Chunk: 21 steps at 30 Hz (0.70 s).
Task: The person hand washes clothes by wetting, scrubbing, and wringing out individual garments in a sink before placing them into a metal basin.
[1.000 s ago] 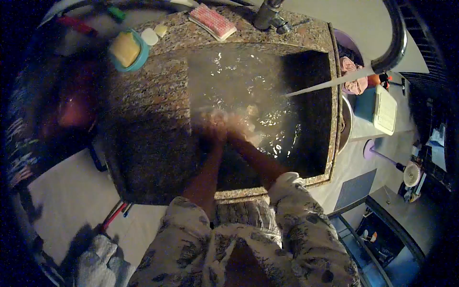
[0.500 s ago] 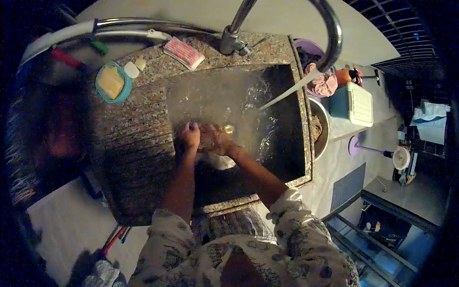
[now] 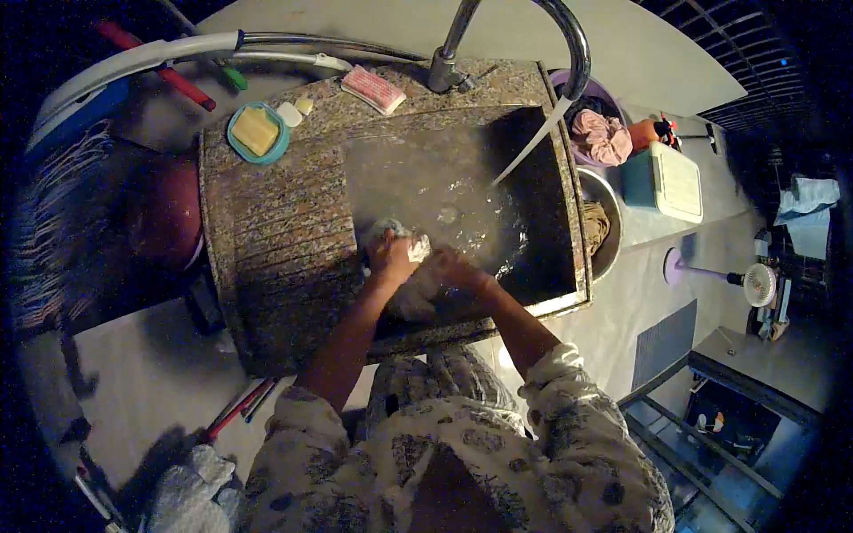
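My left hand (image 3: 391, 258) is closed on a wet, pale cloth (image 3: 387, 228) at the sink's left side. Part of the cloth sticks up above the fingers, and a white fold shows beside the thumb. More of it seems to lie under the murky water below my hands. Just to the right is my right hand (image 3: 451, 266), low in the water next to the cloth; its fingers are blurred by the water, so their grip cannot be made out. Water fills the stone sink (image 3: 579, 258), and a stream runs in from the curved tap (image 3: 577, 53).
On the stone ledge lie a pink-bristled brush (image 3: 373, 89), a teal dish with yellow soap (image 3: 258, 131) and small soap pieces (image 3: 290, 113). To the right stand a purple tub with clothes (image 3: 604, 133), a metal basin (image 3: 607, 226) and a lidded box (image 3: 675, 182).
The view has shifted, so the sink sits differently in it. The cloth in my left hand now shows above the water, and my right hand has moved slightly away from the left.
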Each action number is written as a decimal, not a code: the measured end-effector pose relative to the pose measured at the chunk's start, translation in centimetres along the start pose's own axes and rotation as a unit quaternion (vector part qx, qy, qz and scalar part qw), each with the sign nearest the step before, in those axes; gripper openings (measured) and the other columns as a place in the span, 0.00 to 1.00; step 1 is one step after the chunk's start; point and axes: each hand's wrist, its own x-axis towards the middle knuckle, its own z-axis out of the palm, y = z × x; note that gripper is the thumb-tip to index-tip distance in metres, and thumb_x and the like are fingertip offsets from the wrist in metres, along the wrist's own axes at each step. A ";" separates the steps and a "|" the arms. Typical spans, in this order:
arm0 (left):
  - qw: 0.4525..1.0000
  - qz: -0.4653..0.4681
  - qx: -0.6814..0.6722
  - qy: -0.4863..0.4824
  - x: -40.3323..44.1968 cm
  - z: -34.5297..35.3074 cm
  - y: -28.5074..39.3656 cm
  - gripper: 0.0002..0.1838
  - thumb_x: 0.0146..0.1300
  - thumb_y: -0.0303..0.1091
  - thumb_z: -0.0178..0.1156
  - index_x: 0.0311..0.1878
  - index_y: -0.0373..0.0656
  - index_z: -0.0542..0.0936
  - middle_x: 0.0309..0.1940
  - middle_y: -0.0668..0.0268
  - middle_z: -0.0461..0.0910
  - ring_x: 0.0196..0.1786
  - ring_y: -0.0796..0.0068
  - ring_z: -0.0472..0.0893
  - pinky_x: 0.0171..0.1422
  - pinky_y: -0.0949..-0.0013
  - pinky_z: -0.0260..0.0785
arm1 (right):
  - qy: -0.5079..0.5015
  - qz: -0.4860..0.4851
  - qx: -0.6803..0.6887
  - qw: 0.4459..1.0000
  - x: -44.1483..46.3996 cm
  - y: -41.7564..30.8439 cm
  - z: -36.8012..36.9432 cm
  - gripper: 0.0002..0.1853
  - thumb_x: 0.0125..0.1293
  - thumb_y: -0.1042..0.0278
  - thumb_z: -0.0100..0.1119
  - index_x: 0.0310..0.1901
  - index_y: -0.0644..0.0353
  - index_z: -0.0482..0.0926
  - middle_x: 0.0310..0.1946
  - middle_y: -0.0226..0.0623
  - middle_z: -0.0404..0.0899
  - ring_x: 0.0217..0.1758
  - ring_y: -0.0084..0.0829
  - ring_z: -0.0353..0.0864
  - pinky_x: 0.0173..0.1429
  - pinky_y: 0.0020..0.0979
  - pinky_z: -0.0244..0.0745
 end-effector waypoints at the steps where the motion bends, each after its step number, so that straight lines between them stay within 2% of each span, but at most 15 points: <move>1: 0.997 -0.016 -0.053 -0.059 -0.7 -3.8 2.2 0.33 0.53 0.43 0.73 0.64 0.46 0.78 0.55 0.55 0.79 0.53 0.53 0.82 0.58 0.56 0.74 | -0.010 0.037 0.021 0.999 -0.8 -1.5 -1.4 0.40 0.64 0.46 0.63 0.72 0.56 0.61 0.72 0.47 0.62 0.68 0.46 0.65 0.71 0.44 0.62; 2: 0.982 -0.006 -0.181 -0.044 -0.9 -5.3 2.6 0.33 0.54 0.42 0.72 0.64 0.42 0.77 0.53 0.56 0.80 0.51 0.57 0.82 0.55 0.58 0.75 | -0.009 0.056 0.041 0.998 -1.2 -2.4 -2.3 0.43 0.64 0.44 0.62 0.74 0.57 0.58 0.74 0.47 0.59 0.73 0.47 0.61 0.75 0.44 0.57; 4: 0.905 0.011 -0.425 -0.015 -1.3 -7.6 2.9 0.33 0.56 0.40 0.71 0.63 0.36 0.75 0.49 0.57 0.82 0.46 0.65 0.83 0.50 0.62 0.76 | -0.003 0.083 0.082 0.993 -1.7 -4.2 -3.8 0.49 0.63 0.41 0.61 0.78 0.58 0.52 0.79 0.49 0.51 0.81 0.48 0.52 0.82 0.43 0.48; 5: 0.906 -0.048 -0.417 0.048 -3.9 -14.1 8.0 0.26 0.60 0.35 0.67 0.58 0.30 0.75 0.42 0.64 0.82 0.41 0.77 0.79 0.43 0.69 0.73 | 0.047 0.030 0.092 0.994 -1.3 -3.2 -2.8 0.54 0.60 0.40 0.65 0.79 0.59 0.49 0.80 0.49 0.49 0.82 0.48 0.49 0.83 0.43 0.46; 6: 0.838 0.026 -0.544 -0.036 -4.0 -17.0 8.4 0.20 0.61 0.31 0.65 0.54 0.32 0.76 0.39 0.67 0.80 0.39 0.81 0.76 0.41 0.73 0.72 | 0.097 -0.023 0.100 0.990 -0.9 -2.9 -2.5 0.59 0.56 0.38 0.69 0.79 0.59 0.47 0.80 0.50 0.46 0.83 0.49 0.47 0.83 0.43 0.45; 7: 0.847 0.036 -0.529 -0.022 -4.9 -19.6 9.6 0.20 0.60 0.30 0.65 0.54 0.32 0.76 0.38 0.68 0.80 0.38 0.82 0.76 0.41 0.73 0.71 | 0.112 0.009 0.124 0.986 -1.2 -5.4 -4.1 0.66 0.47 0.37 0.77 0.79 0.60 0.46 0.79 0.52 0.50 0.82 0.47 0.48 0.83 0.42 0.45; 10: 0.848 0.049 -0.523 0.072 -9.5 -27.6 13.8 0.21 0.60 0.27 0.63 0.57 0.32 0.75 0.39 0.66 0.80 0.40 0.81 0.77 0.45 0.73 0.72 | 0.091 -0.242 0.003 0.966 4.6 -3.9 -2.4 0.61 0.49 0.44 0.79 0.78 0.62 0.51 0.78 0.49 0.55 0.80 0.43 0.55 0.80 0.42 0.52; 11: 0.813 0.019 -0.569 0.123 -11.1 -29.4 14.9 0.25 0.60 0.27 0.64 0.61 0.33 0.73 0.43 0.62 0.81 0.46 0.77 0.79 0.53 0.72 0.73 | 0.145 -0.226 0.368 0.890 2.1 -10.0 -5.5 0.53 0.50 0.49 0.80 0.73 0.62 0.62 0.70 0.45 0.69 0.72 0.37 0.68 0.74 0.40 0.63; 12: 0.802 0.016 -0.587 0.110 -11.6 -30.5 13.2 0.30 0.58 0.26 0.64 0.65 0.33 0.71 0.49 0.58 0.81 0.53 0.71 0.80 0.62 0.68 0.72 | 0.157 -0.226 0.378 0.884 2.4 -11.1 -6.4 0.48 0.52 0.52 0.79 0.71 0.62 0.65 0.67 0.43 0.72 0.69 0.35 0.71 0.72 0.40 0.65; 14: 0.724 -0.037 -0.672 0.153 -13.5 -32.0 9.2 0.29 0.58 0.25 0.64 0.64 0.33 0.72 0.52 0.59 0.80 0.54 0.67 0.80 0.65 0.64 0.71 | 0.176 -0.224 0.398 0.872 4.2 -12.5 -7.8 0.38 0.57 0.57 0.75 0.67 0.62 0.71 0.61 0.40 0.79 0.63 0.32 0.76 0.68 0.38 0.70; 15: 0.694 -0.008 -0.704 0.149 -14.1 -32.8 6.1 0.28 0.58 0.26 0.63 0.64 0.33 0.72 0.53 0.58 0.80 0.55 0.65 0.80 0.65 0.63 0.71 | 0.298 -0.160 0.401 0.852 5.3 -15.2 -7.6 0.27 0.66 0.63 0.68 0.64 0.63 0.73 0.52 0.38 0.84 0.57 0.30 0.80 0.64 0.36 0.74; 16: 0.663 0.023 -0.734 0.146 -14.6 -33.4 3.9 0.27 0.59 0.27 0.62 0.63 0.33 0.73 0.54 0.57 0.81 0.56 0.62 0.81 0.66 0.61 0.71 | 0.203 -0.158 0.584 0.770 4.4 -18.6 -9.8 0.21 0.71 0.69 0.60 0.63 0.62 0.73 0.55 0.38 0.82 0.57 0.30 0.80 0.63 0.36 0.75; 18: 0.651 -0.002 -0.743 0.156 -16.5 -34.4 2.5 0.25 0.62 0.33 0.56 0.63 0.34 0.73 0.58 0.56 0.80 0.60 0.59 0.79 0.69 0.58 0.69 | 0.184 -0.110 0.675 0.706 4.7 -21.6 -10.6 0.21 0.77 0.60 0.52 0.65 0.60 0.72 0.61 0.38 0.78 0.61 0.33 0.78 0.65 0.39 0.75; 20: 0.607 -0.035 -0.772 0.185 -15.9 -30.1 -3.5 0.28 0.61 0.35 0.55 0.65 0.34 0.73 0.60 0.55 0.79 0.63 0.57 0.78 0.72 0.54 0.67 | 0.144 -0.072 0.738 0.656 3.1 -27.1 -12.4 0.21 0.77 0.60 0.51 0.66 0.60 0.71 0.60 0.38 0.79 0.62 0.35 0.78 0.65 0.38 0.75; 21: 0.613 0.003 -0.775 0.154 -15.6 -27.5 -5.4 0.28 0.64 0.40 0.52 0.64 0.35 0.73 0.60 0.55 0.79 0.63 0.55 0.78 0.71 0.54 0.68 | 0.115 -0.066 0.760 0.636 3.2 -28.5 -12.0 0.22 0.77 0.58 0.49 0.66 0.60 0.70 0.61 0.38 0.78 0.63 0.36 0.77 0.66 0.39 0.75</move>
